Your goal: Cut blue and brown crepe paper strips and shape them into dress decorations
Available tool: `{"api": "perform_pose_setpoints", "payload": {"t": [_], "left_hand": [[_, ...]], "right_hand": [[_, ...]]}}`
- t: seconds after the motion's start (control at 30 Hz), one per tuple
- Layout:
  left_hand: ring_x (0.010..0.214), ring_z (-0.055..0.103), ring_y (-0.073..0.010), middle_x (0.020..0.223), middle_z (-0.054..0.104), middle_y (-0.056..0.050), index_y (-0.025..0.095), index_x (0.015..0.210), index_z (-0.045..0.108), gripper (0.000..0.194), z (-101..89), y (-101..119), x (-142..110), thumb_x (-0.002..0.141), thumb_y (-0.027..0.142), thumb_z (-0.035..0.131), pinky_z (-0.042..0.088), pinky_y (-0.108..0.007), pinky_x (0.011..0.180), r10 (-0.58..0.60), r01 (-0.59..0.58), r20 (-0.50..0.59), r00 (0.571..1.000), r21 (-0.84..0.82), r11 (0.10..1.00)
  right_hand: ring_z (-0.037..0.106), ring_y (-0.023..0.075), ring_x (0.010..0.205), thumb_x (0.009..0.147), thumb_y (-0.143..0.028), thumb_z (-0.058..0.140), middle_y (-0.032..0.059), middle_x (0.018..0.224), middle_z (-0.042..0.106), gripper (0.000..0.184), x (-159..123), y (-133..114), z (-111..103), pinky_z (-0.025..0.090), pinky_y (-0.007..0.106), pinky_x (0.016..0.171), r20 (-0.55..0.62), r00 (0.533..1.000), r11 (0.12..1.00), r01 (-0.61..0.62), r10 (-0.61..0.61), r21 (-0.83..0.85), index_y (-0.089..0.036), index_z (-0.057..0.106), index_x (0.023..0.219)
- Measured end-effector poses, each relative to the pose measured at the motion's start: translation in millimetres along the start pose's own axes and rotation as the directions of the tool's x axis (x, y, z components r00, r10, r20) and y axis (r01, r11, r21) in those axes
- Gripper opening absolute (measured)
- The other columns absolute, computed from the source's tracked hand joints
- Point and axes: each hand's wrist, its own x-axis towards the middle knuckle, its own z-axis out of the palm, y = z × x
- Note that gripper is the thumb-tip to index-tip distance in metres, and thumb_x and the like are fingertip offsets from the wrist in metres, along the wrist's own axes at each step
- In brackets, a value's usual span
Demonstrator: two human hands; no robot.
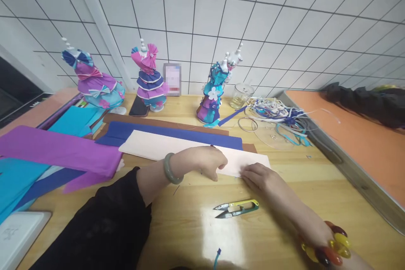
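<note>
Biggest first: pale wooden table (303, 177) w/ long folded purple sheet (63, 147) at L; royal-blue strip (190, 135) & brown strip (249, 147) lie farther back, partly under the long cream strip (158, 145) (cloth or paper, can't tell). Cream strip is flat near table centre, slanting down toward R, both hands at its near edge.

Handling tips, my judgement: keep cream strip flat, near edge straight; light, even pressure, esp. w/ fingertips, b/c thin stuff may crease or skew. Steady it w/ one hand while the other works the edge; don't let it drag on the layers below.

Hands: L hand (210, 162), jade-green bangle (167, 169) on wrist, is partly closed, fingers curled in over the near edge; can't tell if it's pinching anything. R hand (261, 176), chunky amber-&-red bead bracelet (340, 249) at wrist, has fingers together, slightly bent, tips on the near edge toward the R end; opening b/w thumb & fingers is hidden, so can't tell if it grips.

Smaller: thread snips (253, 206), steel blades, yellow-&-green handle, lie on table just nearer than the hands, blades pointing L, untouched. Smallest: thin dark line (176, 190) near bangle, needle or thread, unclear.
</note>
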Motion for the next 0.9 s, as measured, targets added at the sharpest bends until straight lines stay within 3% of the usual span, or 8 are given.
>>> {"api": "perform_pose_setpoints", "payload": {"t": [0.1,0.23,0.33,0.53,0.7,0.9], "left_hand": [[0.071,0.051,-0.0182,0.077,0.058,-0.003,0.018,0.087,0.056,0.029,2.9,1.0,1.9,0.067,0.039,0.055,0.037,-0.028,0.061,0.007,-0.006,-0.037,0.999,0.028,1.000],[0.061,0.049,-0.0141,0.071,0.060,-0.002,0.018,0.078,0.057,0.014,-2.3,0.5,4.5,0.072,0.025,0.047,0.033,-0.026,0.053,-0.033,0.033,0.013,0.999,-0.014,0.999],[0.061,0.050,-0.0125,0.074,0.062,-0.002,0.017,0.076,0.058,0.017,-8.5,-2.0,5.4,0.073,0.017,0.041,0.032,-0.025,0.052,-0.068,0.070,0.035,0.997,-0.045,0.997],[0.073,0.053,-0.0138,0.087,0.063,-0.004,0.016,0.088,0.059,0.023,-16.1,-15.5,4.1,0.079,0.020,0.037,0.036,-0.024,0.059,-0.149,0.147,-0.015,0.989,-0.083,0.986],[0.089,0.054,-0.0153,0.105,0.060,-0.004,0.019,0.105,0.056,0.032,-13.1,-29.3,5.1,0.078,0.021,0.039,0.039,-0.024,0.069,-0.168,0.157,-0.051,0.985,-0.167,0.973],[0.086,0.055,-0.0160,0.101,0.060,-0.004,0.018,0.112,0.053,0.045,-19.3,-36.8,-2.1,0.068,0.024,0.054,0.040,-0.023,0.067,-0.158,0.157,0.008,0.987,-0.187,0.970]], "right_hand": [[0.059,0.0202,0.082,0.088,-0.020,0.040,0.0098,0.087,0.064,0.023,2.2,-0.2,-1.6,0.047,0.033,0.071,-0.003,1.000,1.000,-0.008,0.008,0.015,-0.018,0.064,0.089],[0.059,0.0184,0.076,0.087,-0.021,0.041,0.0082,0.083,0.064,0.021,10.5,2.9,-10.3,0.047,0.031,0.068,0.026,0.997,0.988,-0.081,0.078,0.132,-0.018,0.062,0.086],[0.060,0.0182,0.076,0.087,-0.024,0.040,0.0074,0.085,0.064,0.021,16.3,8.5,-16.5,0.047,0.031,0.068,0.085,0.987,0.968,-0.152,0.138,0.198,-0.019,0.061,0.088],[0.062,0.0204,0.083,0.087,-0.033,0.041,0.0075,0.096,0.066,0.026,8.8,34.8,-19.6,0.049,0.031,0.072,0.117,0.957,0.895,-0.291,0.266,0.338,-0.020,0.060,0.099],[0.062,0.0211,0.080,0.084,-0.039,0.044,0.0053,0.095,0.068,0.030,-8.1,57.9,-23.9,0.050,0.031,0.068,0.132,0.881,0.801,-0.468,0.453,0.374,-0.020,0.062,0.098],[0.064,0.0222,0.080,0.082,-0.047,0.044,0.0049,0.092,0.069,0.037,-14.1,61.2,-28.5,0.050,0.026,0.064,0.125,0.856,0.762,-0.505,0.501,0.405,-0.018,0.066,0.093]]}}
